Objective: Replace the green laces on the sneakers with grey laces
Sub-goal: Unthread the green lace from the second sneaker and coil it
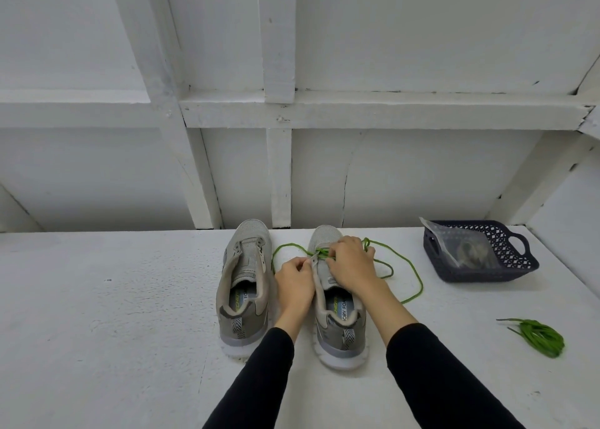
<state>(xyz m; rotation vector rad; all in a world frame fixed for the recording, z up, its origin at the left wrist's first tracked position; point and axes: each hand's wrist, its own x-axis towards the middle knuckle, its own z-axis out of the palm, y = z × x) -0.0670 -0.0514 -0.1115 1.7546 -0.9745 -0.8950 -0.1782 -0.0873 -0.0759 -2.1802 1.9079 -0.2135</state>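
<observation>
Two grey sneakers stand side by side on the white table, heels toward me. The left sneaker [244, 285] has no lace in its eyelets. The right sneaker [339, 318] still carries a green lace [412, 266] whose loose ends loop over the table on both sides of the toe. My left hand [293, 282] pinches the left eyelet flap of the right sneaker. My right hand [349, 263] rests over the tongue, fingers closed on the green lace near the lower eyelets. A bundled green lace [540, 336] lies at the right.
A dark blue plastic basket [516, 266] stands at the back right, holding a clear bag [467, 250] with greyish laces inside. A white panelled wall [279, 156] rises right behind the sneakers. The table [113, 315] stretches out to the left.
</observation>
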